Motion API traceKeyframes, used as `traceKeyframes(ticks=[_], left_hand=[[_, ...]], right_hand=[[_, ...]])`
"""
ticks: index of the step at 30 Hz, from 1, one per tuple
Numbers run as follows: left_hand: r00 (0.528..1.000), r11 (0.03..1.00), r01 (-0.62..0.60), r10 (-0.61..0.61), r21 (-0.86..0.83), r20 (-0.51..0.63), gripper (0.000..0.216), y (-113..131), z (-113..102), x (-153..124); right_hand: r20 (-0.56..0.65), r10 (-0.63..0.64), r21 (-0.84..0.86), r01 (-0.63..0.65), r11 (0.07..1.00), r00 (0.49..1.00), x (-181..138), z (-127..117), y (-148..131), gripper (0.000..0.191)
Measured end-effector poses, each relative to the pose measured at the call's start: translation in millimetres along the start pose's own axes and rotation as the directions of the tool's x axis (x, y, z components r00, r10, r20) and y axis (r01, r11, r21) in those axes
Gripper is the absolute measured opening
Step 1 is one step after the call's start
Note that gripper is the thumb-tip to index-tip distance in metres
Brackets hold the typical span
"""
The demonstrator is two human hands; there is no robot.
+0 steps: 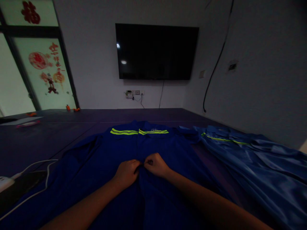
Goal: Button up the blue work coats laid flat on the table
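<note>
A dark blue work jacket (115, 150) with yellow-green reflective stripes (124, 131) lies spread flat in front of me, collar away from me. My left hand (127, 172) and my right hand (155, 165) meet at the jacket's front opening, fingers pinched closed on the two front edges of the cloth. Fingertips of both hands touch at the middle seam. What lies between the fingers beside the cloth is too small to see.
A second, lighter blue jacket (251, 159) lies to the right. A white cable (35, 164) and a power strip (4, 182) sit at the left. The dark tabletop (48, 127) runs to the wall, where a television (155, 51) hangs.
</note>
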State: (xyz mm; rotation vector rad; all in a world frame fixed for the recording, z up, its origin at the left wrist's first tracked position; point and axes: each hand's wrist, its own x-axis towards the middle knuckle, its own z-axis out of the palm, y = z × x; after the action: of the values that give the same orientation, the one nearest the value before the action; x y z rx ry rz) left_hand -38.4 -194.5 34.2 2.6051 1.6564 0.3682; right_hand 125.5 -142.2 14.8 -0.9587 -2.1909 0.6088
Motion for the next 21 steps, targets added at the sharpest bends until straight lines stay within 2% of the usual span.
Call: traceKeyframes(ticks=[12,21], left_hand=[[0.999,0.998,0.051,-0.051,0.025,0.0,0.018,0.9,1.1,-0.1],[0.999,0.999,0.035,-0.036,-0.007,-0.02,0.022,1.0,1.1,-0.8]], right_hand=[[-0.002,-0.026,-0.057,0.026,0.998,1.0,-1.2,-2.1,-3.4,0.015],[0.04,-0.082,-0.14,0.087,0.986,0.996,-2.1,-0.8,-2.1,0.013]])
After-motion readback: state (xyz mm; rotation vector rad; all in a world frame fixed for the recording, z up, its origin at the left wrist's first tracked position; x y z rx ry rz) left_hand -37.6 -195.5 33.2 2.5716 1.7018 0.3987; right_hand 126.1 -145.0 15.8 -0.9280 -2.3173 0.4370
